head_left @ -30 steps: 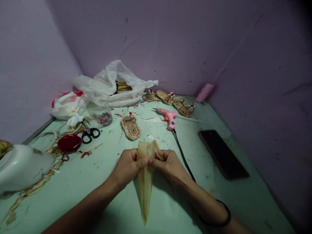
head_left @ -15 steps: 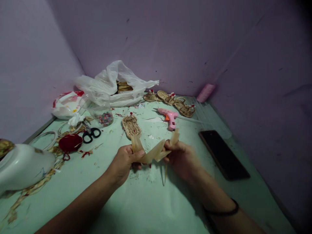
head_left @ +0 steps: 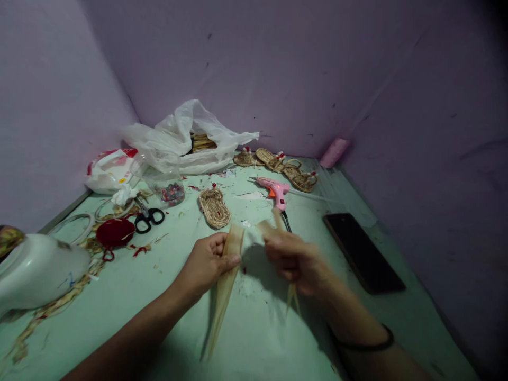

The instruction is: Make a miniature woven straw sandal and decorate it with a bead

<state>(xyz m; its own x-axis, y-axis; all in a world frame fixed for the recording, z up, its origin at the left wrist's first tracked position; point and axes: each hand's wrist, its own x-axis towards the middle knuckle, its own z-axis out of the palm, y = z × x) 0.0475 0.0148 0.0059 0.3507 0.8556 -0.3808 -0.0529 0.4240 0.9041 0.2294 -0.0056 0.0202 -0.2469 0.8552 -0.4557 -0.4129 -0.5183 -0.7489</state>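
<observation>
Between the thumb and fingers of my left hand (head_left: 210, 262) is a pale dried leaf strip (head_left: 225, 293). It is broad at the top and tapers to a point toward me. Beside it, my right hand (head_left: 291, 259), a little blurred, is closed on other dried leaf strips (head_left: 268, 228), whose ends stick out above and below the fist. Just beyond my left hand lies a small woven slipper sole (head_left: 214, 208) with a red bead at its far end. A pink glue gun (head_left: 274, 190) rests past my right hand, its cord running down behind the hand.
Black-handled scissors (head_left: 148, 219), red yarn (head_left: 115, 233) and a clear cup of beads (head_left: 172, 193) lie left. A white jar (head_left: 43, 272) is tipped at the left edge. Several small woven slippers (head_left: 293, 172) and a plastic bag (head_left: 190, 119) are behind; a phone (head_left: 365, 254) lies right.
My hands have moved apart, and the leaf that was bunched between them is now separate pieces. The left strip hangs straight down toward me. The things on the table stay put.
</observation>
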